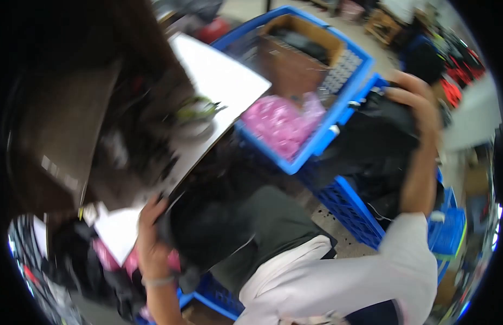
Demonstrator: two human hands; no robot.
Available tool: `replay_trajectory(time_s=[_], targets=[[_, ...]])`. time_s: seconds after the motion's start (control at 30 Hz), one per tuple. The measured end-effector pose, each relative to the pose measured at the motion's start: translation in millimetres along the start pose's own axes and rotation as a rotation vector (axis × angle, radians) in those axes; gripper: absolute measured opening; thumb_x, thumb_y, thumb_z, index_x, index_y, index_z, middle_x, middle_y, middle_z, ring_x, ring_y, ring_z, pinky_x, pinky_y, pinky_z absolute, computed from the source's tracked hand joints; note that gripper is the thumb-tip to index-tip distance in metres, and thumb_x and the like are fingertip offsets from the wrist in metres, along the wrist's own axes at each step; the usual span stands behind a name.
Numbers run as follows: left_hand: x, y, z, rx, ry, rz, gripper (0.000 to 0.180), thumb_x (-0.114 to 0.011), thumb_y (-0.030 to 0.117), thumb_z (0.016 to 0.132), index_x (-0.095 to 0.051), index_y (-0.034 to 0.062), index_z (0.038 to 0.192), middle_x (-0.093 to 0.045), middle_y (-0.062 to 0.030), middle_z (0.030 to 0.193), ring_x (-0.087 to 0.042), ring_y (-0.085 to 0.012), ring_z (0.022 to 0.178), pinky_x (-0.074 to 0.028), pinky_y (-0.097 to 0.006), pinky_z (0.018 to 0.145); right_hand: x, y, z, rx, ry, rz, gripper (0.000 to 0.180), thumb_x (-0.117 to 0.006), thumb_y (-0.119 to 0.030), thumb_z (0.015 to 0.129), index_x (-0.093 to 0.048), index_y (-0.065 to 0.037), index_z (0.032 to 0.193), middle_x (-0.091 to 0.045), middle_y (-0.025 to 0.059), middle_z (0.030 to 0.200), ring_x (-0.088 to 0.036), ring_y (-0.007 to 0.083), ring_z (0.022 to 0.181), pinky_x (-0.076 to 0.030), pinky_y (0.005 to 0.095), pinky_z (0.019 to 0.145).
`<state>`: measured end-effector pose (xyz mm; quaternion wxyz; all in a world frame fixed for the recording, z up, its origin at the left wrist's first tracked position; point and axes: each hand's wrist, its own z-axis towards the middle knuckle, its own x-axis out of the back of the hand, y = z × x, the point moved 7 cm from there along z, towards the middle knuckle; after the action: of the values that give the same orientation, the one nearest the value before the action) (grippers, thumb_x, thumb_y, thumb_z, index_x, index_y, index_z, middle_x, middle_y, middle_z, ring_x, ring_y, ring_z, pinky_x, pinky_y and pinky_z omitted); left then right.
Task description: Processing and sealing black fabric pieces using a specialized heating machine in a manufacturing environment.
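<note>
On the right, my right hand (pixel 419 103) is closed on the upper edge of a limp black piece of material (pixel 370 132), which hangs over a blue crate. To the left, by the corner of the white tabletop (pixel 224 73), my left hand (pixel 151 238) has its fingers bent against something dark. Blur hides what that is. Below and between the hands are my dark trousers (pixel 278 211), with more dark material over them at the left.
Ahead, a blue crate (pixel 300 165) holds a brown cardboard box (pixel 295 67) and a pink plastic bag (pixel 281 124). Another blue crate (pixel 351 211) stands at my right. A cluttered brown box (pixel 62 146) sits on the table, beside a tape roll (pixel 194 130).
</note>
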<state>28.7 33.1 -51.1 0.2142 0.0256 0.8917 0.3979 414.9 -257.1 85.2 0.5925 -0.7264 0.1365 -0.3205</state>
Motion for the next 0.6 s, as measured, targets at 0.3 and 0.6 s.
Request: replay_trajectory(time_s=[0.3, 0.6], targets=[[-163.3, -71.8, -7.5, 0.078, -0.431, -0.360, 0.015, -0.052, 0.011, 0.090, -0.056, 0.0013, 0.101, -0.061, -0.0054, 0.093, -0.060, -0.0169, 0.086, -0.050, -0.032, 0.078, -209.1, 49.9, -45.2, 0.254, -0.192, 0.054, 0.066, -0.079, -0.016, 0.062, -0.051, 0.002, 0.119, -0.056, 0.0126, 0.113, -0.052, 0.0214, 0.106, -0.040, 0.0328, 0.091], [-190.2, -110.9, -84.0, -0.494, -1.029, 0.674, 0.042, -0.072, 0.018, 0.071, -0.057, 0.0001, 0.106, -0.061, -0.0119, 0.096, -0.059, -0.0196, 0.086, -0.047, -0.032, 0.077, 6.5, 1.8, 8.1, 0.376, 0.330, 0.533, 0.024, -0.065, -0.008, 0.079, -0.060, 0.004, 0.099, -0.065, 0.0102, 0.089, -0.064, 0.0163, 0.077, -0.052, 0.0293, 0.068]])
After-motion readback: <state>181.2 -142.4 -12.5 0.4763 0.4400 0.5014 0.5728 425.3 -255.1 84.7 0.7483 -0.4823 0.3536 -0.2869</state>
